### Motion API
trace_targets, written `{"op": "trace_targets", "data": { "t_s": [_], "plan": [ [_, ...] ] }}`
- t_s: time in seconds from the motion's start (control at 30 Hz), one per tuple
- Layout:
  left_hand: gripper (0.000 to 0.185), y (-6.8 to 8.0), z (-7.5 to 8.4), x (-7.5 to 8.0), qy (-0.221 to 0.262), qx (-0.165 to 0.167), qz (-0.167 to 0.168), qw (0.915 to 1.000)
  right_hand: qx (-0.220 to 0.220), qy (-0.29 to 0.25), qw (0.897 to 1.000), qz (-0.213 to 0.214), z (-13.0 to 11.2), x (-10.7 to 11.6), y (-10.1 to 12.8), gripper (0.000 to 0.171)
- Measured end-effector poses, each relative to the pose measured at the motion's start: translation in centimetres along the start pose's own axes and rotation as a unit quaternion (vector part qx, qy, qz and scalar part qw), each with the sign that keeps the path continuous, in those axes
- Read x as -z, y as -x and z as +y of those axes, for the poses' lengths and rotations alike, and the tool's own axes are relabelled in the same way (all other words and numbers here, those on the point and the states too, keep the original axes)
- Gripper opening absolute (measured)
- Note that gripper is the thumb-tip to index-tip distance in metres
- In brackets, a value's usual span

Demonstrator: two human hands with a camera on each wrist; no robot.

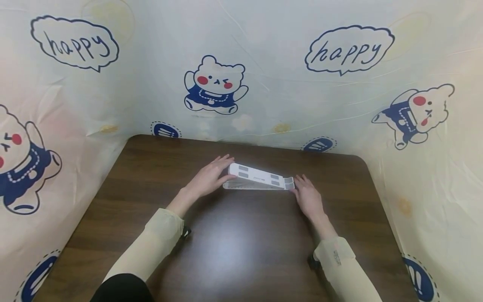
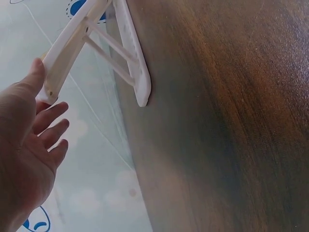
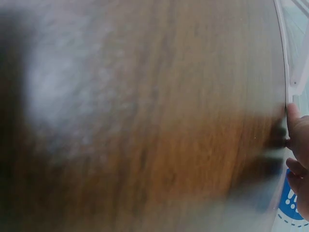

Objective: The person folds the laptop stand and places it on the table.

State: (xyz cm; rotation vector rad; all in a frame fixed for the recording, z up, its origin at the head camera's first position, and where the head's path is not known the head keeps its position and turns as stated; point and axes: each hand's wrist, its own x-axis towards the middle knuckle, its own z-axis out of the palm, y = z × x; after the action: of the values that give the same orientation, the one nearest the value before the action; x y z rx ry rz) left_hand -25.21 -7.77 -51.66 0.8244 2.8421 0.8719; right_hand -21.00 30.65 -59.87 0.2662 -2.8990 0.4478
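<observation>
Dark wood-grain tabletop [image 1: 241, 251] w/ cartoon-bear "happy" plastic sheeting [image 1: 264, 63] hung round it; left hand [image 1: 207, 180], fingers straight, thumb touching raised end of white folding plastic stand [image 1: 260, 178] mid-table, right hand [image 1: 309, 199] fingers straight, touching its low end, neither curled round it.

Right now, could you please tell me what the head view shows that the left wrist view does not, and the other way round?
Only the head view shows the right hand touching the low end of the white folding stand, the grey pads on its top, both sleeves and the bear-print cloth behind. Only the left wrist view shows the stand's underside: thin struts joining the raised panel to the base. Both show the left hand with straight fingers at the stand's raised end, on the dark wooden table.
</observation>
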Motion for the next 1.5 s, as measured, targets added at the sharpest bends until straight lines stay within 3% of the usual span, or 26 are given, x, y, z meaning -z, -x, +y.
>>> {"op": "trace_targets", "data": {
  "t_s": [0.43, 1.03, 1.37, 1.5],
  "plan": [
    [0.069, 0.4, -0.2, 0.1, 0.031, 0.028, -0.025, 0.9988, -0.07, -0.03, 0.995, -0.058, -0.9, -0.1, 0.4, 0.051],
    [0.069, 0.8, 1.0, -0.8, 0.012, 0.013, -0.007, 0.9998, -0.081, -0.045, 0.995, -0.041, -0.2, 0.1, -0.9, 0.041],
    [0.068, 1.1, 0.6, -1.0, 0.026, 0.008, -0.026, 0.9993, -0.09, -0.052, 0.994, -0.033, -1.1, -0.1, -0.6, 0.047],
    [0.068, 1.1, 0.1, -1.1, 0.04, 0.007, -0.035, 0.9986, -0.082, -0.058, 0.993, -0.054, -1.7, -0.6, 0.3, 0.059]
  ]
}}
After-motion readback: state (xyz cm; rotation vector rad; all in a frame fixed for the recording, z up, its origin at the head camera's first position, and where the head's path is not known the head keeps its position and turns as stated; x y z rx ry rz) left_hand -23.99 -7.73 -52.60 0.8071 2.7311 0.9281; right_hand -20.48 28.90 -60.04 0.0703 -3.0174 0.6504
